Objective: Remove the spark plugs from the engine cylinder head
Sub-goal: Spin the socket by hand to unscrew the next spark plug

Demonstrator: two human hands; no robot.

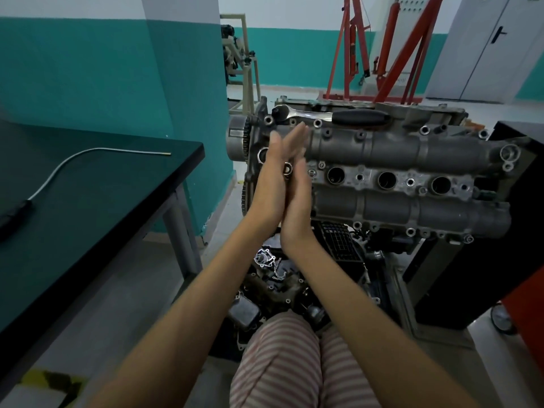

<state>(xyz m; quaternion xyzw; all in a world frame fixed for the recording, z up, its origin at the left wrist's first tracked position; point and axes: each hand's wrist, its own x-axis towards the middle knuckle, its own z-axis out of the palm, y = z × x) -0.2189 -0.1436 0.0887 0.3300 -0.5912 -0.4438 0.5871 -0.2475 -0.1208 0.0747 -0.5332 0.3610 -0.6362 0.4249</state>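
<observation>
The grey engine cylinder head (391, 148) sits in front of me, with three open spark plug wells (387, 179) in a row along its middle. My left hand (272, 184) and my right hand (295, 210) are pressed flat together over the leftmost well, fingers straight. A chrome socket tool (287, 169) stands upright between the palms, and only its top end shows. The well under it is hidden by my hands. A ratchet wrench (332, 114) with a black handle lies on the head's far edge.
A black table (117, 207) at left carries a flexible pickup tool (88, 153). Loose engine parts (273, 278) lie on the floor below the head. A black stand (482, 260) is at right, and a red engine hoist (394, 48) stands behind.
</observation>
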